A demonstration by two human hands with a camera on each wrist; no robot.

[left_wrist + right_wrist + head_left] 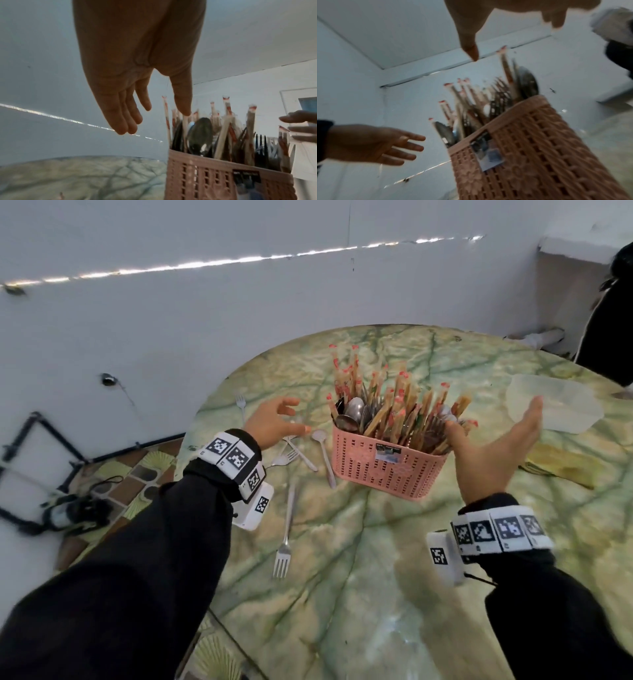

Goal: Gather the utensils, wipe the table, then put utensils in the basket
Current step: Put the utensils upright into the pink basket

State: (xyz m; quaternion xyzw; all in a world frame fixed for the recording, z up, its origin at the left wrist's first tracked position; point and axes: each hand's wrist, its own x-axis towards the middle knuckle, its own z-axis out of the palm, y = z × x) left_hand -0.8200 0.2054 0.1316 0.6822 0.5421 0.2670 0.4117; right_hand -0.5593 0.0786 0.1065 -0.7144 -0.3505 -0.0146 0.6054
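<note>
A pink plastic basket [383,470] [223,180] [539,148] stands mid-table, packed with wrapped chopsticks [394,395] and spoons. Loose on the table to its left lie a spoon [323,453], crossed forks [291,453], a long fork [286,529] and a small fork [240,404]. My left hand [274,422] [137,94] hovers open above the crossed forks, holding nothing. My right hand [493,446] [488,27] is open, palm turned inward, just right of the basket; whether its thumb touches the rim is unclear.
The round green marbled table [376,594] stands near a white wall. A clear plastic container [555,402] sits at the far right, a yellowish cloth [561,463] in front of it. A person in dark clothing [609,330] is at the right edge. Black gear [75,511] lies on the tiled floor.
</note>
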